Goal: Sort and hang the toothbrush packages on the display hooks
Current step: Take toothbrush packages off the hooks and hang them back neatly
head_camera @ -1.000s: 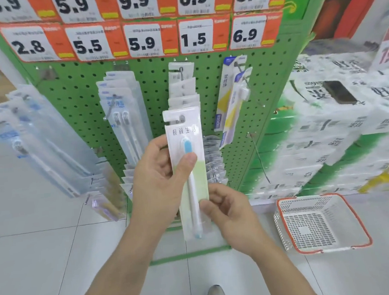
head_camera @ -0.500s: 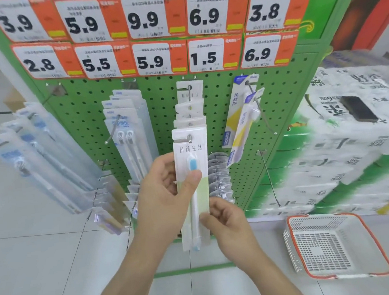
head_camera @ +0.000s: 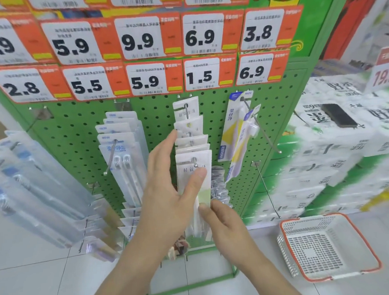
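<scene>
A white and pale-green toothbrush package hangs at the front of the middle display hook on the green pegboard. Several matching packages hang behind it on the same hook. My left hand is spread with straight fingers beside the row, its thumb resting on the package's front. My right hand pinches the package's lower right edge between thumb and fingers. The brush inside is mostly hidden by my hands.
Twin-brush packages hang to the left, yellow-and-blue ones to the right. A bare hook sticks out lower right. An orange-rimmed white basket sits on the floor. Stacked tissue packs carry a black phone.
The package went up and onto the middle hook's tip. My left hand loosened its grip and spread its fingers; my right hand kept hold of the lower edge.
</scene>
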### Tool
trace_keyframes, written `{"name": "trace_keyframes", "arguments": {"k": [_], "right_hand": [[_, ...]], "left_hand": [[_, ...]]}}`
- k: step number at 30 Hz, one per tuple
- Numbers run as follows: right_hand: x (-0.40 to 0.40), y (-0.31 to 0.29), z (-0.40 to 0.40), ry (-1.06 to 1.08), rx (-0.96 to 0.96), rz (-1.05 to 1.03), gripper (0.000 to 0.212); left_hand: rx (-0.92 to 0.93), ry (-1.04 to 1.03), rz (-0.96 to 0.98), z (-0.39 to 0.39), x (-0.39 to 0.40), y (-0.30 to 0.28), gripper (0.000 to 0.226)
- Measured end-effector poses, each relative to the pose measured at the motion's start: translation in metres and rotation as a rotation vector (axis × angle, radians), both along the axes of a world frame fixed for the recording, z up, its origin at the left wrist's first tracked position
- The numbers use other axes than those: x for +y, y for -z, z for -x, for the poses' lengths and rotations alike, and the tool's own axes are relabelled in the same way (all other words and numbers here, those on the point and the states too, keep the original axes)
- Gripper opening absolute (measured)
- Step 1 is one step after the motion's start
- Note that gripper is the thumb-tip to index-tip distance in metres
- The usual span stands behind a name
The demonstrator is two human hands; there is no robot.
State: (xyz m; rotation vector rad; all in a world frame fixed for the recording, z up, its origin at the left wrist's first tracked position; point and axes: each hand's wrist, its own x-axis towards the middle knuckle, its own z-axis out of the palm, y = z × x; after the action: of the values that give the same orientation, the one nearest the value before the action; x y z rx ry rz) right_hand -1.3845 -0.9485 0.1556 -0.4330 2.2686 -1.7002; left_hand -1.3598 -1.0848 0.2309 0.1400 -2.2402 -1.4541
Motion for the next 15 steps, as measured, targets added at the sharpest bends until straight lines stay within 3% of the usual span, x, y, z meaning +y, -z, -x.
{"name": "trace_keyframes", "arguments": {"k": [5,7,11,15], "right_hand": [[0.007,-0.004,0.015,-0.032,0.104,-0.353,0.027],[0.012,-0.016,0.021,0.012,0.169,-0.399,0.02],[0.008,-0.063,0.032,0.183,0.245,-0.194,0.019],[-0.014,-0.096,0.054,0.361,0.525,-0.034,0.018]], "left_hand": [[0.063,0.08,0.108,0.014,-0.008,0.0,0.06],[0.072,0.112,0.132,0.017,-0.01,0.0,0.057],[0.058,0.142,0.131,0.019,-0.014,-0.004,0.054],[0.062,0.17,0.112,0.022,-0.022,-0.008,0.054]]}}
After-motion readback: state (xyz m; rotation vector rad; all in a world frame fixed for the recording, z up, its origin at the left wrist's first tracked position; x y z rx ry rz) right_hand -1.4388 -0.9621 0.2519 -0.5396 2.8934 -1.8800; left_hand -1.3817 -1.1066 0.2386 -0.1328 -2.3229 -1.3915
